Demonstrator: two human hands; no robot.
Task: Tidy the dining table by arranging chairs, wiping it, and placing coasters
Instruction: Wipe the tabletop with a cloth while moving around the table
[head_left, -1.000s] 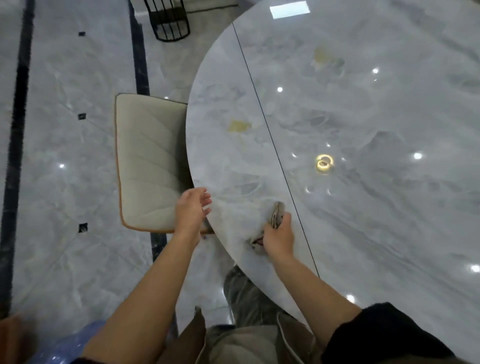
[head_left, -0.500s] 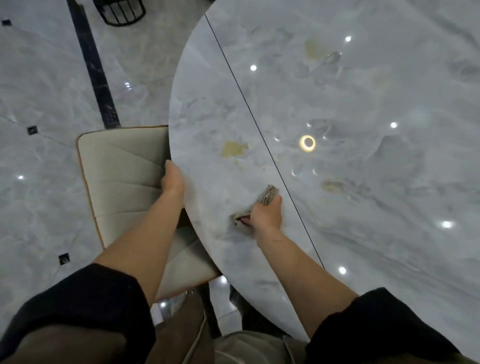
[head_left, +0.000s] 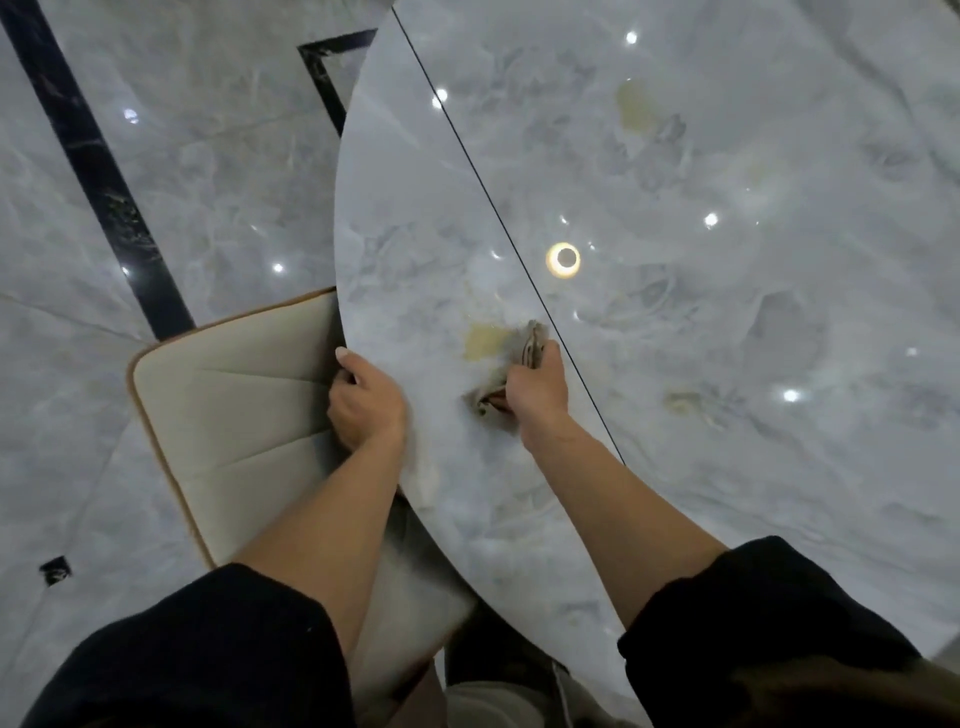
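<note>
A glossy grey marble dining table (head_left: 727, 467) with a rounded edge fills the right of the head view. My right hand (head_left: 537, 387) presses a crumpled grey-brown cloth (head_left: 531, 345) flat on the tabletop, right beside a yellowish stain (head_left: 483, 340). My left hand (head_left: 366, 400) grips the table's rim, thumb on top and fingers curled under it. A cream padded chair (head_left: 234, 410) with a tan border is tucked partly under the table below my left hand.
Other yellowish stains show on the tabletop at the far right (head_left: 636, 106) and mid right (head_left: 683, 402). A thin dark seam line (head_left: 467, 156) crosses the table. The marble floor (head_left: 182, 182) has black inlay strips.
My right hand has pushed the cloth forward up to the yellowish stain. My left hand has closed onto the table rim. The view has shifted, so the chair sits lower left.
</note>
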